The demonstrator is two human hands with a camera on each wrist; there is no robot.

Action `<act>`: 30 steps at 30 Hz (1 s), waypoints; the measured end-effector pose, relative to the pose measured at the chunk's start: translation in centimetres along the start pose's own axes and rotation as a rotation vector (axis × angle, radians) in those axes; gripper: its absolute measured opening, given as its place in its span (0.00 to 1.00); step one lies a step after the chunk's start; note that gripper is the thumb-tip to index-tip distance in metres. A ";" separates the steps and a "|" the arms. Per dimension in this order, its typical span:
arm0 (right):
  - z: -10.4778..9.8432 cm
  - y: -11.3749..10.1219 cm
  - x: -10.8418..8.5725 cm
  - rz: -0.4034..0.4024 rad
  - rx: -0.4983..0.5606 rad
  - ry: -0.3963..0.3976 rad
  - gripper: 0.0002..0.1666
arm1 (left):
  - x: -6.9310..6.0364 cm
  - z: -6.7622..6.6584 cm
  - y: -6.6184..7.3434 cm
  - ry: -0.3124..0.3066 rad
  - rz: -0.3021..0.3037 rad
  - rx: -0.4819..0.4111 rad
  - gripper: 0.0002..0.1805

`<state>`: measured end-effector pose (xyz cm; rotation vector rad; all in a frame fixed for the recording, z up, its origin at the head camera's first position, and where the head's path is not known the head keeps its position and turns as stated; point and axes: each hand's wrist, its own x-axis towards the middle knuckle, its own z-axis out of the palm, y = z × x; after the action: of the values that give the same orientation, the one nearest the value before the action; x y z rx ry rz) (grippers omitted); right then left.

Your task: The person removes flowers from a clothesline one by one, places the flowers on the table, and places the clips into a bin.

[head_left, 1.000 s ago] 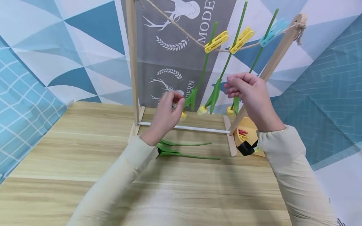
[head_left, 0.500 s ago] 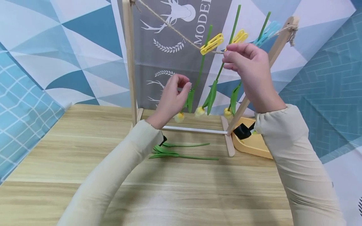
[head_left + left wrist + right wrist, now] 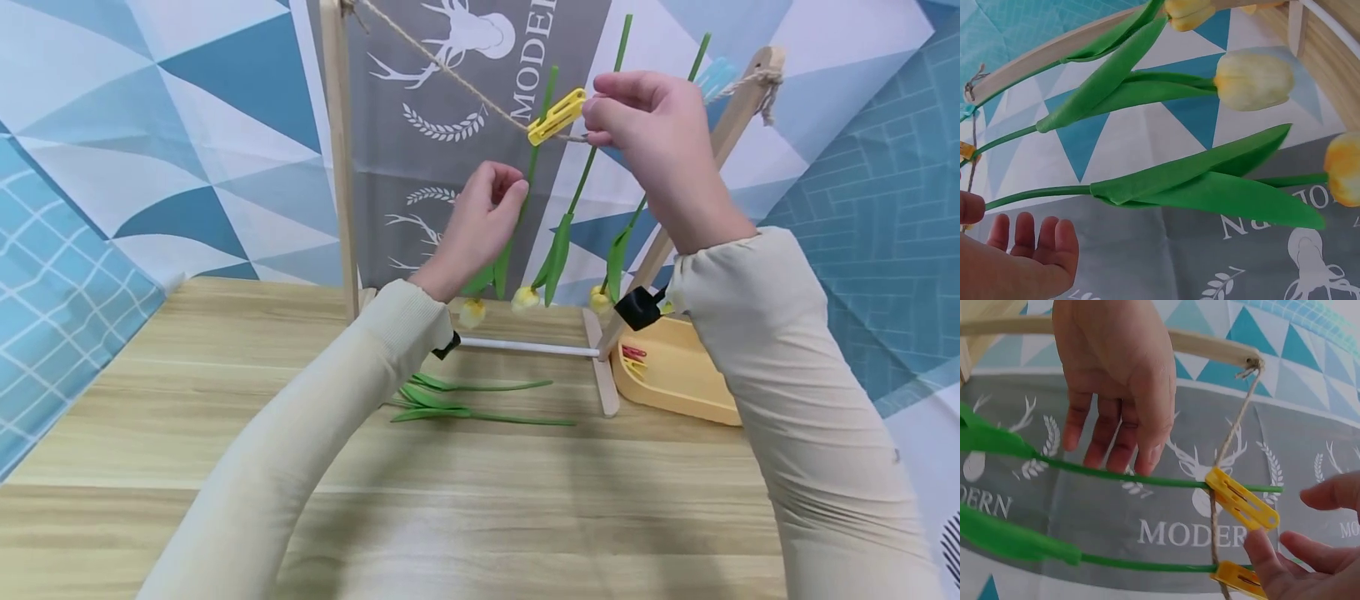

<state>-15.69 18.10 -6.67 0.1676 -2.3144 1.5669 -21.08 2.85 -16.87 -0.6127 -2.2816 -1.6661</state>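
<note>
Three artificial tulips hang head down from a twine line (image 3: pixel 457 73). A yellow clothespin (image 3: pixel 557 117) clips the left tulip (image 3: pixel 1085 467) to it. Another yellow clothespin (image 3: pixel 1238 579) holds the middle tulip (image 3: pixel 555 258); my right hand hides that one in the head view. The right tulip (image 3: pixel 617 262) hangs from a light blue clothespin (image 3: pixel 716 79). My right hand (image 3: pixel 656 146), thumb and fingers apart, is beside the left clothespin's handle end. Close to the left tulip's stem is my left hand (image 3: pixel 483 221), fingers loosely bent; contact is unclear.
Wooden posts (image 3: pixel 341 167) and a white crossbar (image 3: pixel 525 346) make up the frame. Several green stems (image 3: pixel 480 412) lie on the wooden table (image 3: pixel 225 433) in front. At right, a yellow tray (image 3: pixel 682 400) contains red and yellow clothespins (image 3: pixel 633 358).
Both hands have risen. My right hand has come up from beside the right-hand tulips toward the left clothespin; my left hand has moved up and right along the left tulip.
</note>
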 end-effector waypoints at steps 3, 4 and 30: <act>0.1 -0.3 0.5 0.038 -0.063 -0.031 0.28 | 0.5 0.3 0.3 -0.006 -0.009 -0.020 0.15; 0.2 -0.3 0.6 0.049 -0.087 -0.043 0.28 | 0.7 0.4 0.3 -0.005 -0.010 -0.028 0.16; 0.3 -0.6 2.2 0.088 -0.151 -0.112 0.26 | 1.6 1.6 1.9 -0.096 -0.011 -0.278 0.14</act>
<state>-17.60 17.78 -5.46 0.1206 -2.5482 1.4485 -21.46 5.15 -15.08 -0.7551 -2.1345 -2.0187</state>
